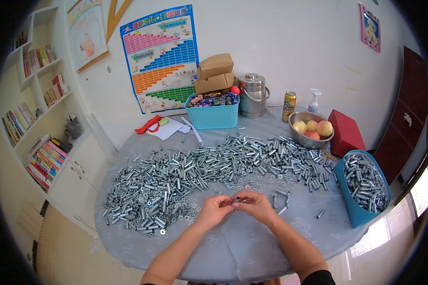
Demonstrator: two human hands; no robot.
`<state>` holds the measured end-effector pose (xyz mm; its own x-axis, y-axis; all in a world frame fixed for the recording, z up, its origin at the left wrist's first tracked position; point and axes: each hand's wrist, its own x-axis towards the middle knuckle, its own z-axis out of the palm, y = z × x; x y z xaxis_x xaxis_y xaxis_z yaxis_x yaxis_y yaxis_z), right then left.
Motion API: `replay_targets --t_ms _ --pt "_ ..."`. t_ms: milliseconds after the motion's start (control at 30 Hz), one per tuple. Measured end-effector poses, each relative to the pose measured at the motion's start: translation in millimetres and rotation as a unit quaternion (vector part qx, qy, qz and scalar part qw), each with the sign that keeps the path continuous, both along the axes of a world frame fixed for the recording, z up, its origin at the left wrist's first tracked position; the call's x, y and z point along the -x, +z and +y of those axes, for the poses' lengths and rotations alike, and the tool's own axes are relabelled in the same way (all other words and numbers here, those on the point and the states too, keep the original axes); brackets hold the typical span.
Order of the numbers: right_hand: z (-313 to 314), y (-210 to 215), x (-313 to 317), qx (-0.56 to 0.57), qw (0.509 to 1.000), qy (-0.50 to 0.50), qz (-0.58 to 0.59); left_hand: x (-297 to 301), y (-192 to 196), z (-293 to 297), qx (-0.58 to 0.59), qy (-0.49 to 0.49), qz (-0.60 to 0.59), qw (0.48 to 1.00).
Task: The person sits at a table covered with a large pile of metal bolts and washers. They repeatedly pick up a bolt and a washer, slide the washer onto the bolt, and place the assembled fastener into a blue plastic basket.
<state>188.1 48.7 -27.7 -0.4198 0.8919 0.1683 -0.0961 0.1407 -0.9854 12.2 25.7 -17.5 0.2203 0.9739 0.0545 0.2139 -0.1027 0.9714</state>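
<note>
Both hands meet over the near middle of the table, fingers closed round a small metal sleeve [238, 198] whose dark round opening shows. My left hand [215, 209] pinches it from one side and my right hand [256, 206] from the other; the fingers hide most of it. Beyond them spreads a long heap of silvery metal sleeves, bolts and washers [195, 166]. Loose washers [266, 181] lie along its near edge. To the right of my right hand are a few bolts with sleeves on them [283, 209], and a single one [320, 213] lies farther right.
A blue tub [352, 202] full of metal anchor pieces stands at the table's right edge. Behind the heap are a turquoise basket [213, 118] of wrapped items, a steel canister [253, 97], a can [288, 107], a spray bottle [314, 100], a fruit bowl [299, 137] and a red box [345, 133].
</note>
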Motion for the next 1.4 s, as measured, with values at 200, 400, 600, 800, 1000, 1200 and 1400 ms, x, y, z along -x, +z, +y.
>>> replay_targets --t_ms 200,400,600,800,1000,1200,1400 --pt "7 3 -6 0.051 0.995 -0.027 0.086 0 -12 -2 0.095 0.081 -0.224 0.967" --pt "-12 10 2 -0.022 0.983 -0.011 -0.179 12 -18 -2 0.084 0.1 -0.482 0.866" --pt "-13 5 4 -0.126 0.965 -0.032 -0.227 10 -16 -5 0.097 0.11 -0.509 0.848" --pt "-13 5 6 -0.149 0.962 -0.068 -0.22 2 -9 -10 0.07 0.142 -0.41 0.898" --pt "-11 16 4 -0.199 0.951 -0.081 -0.222 -9 -11 -16 -0.05 0.151 -0.207 0.965" --pt "-11 24 0 -0.336 0.9 -0.101 -0.258 -3 -13 -18 -0.008 0.126 -0.097 0.987" --pt "-9 28 1 -0.283 0.922 -0.162 -0.209 -4 -3 -20 -0.002 0.133 -0.197 0.971"
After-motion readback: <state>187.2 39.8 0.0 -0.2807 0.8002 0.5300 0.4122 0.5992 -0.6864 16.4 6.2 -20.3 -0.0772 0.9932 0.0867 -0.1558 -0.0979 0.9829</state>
